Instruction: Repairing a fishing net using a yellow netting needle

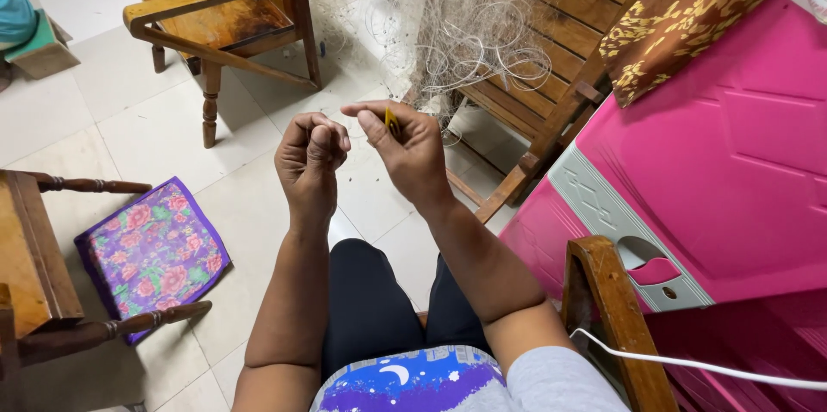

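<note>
Both hands are raised in front of me over my lap. My right hand point(409, 149) pinches a small yellow netting needle point(392, 122) between thumb and fingers. My left hand point(310, 154) is curled shut beside it, fingertips pressed together as if on a thin thread that I cannot make out. A pale fishing net point(457, 24) of fine line hangs in a tangled bundle just beyond my hands, draped over a slatted wooden chair point(551, 42).
A pink plastic cabinet point(732, 162) stands at right with a brown patterned cushion point(689, 7) on top. My chair's wooden armrest point(616, 309) and a white cable point(689, 365) are at lower right. Wooden chairs point(215, 16) and a purple floral cushion point(151, 253) sit on the tiled floor at left.
</note>
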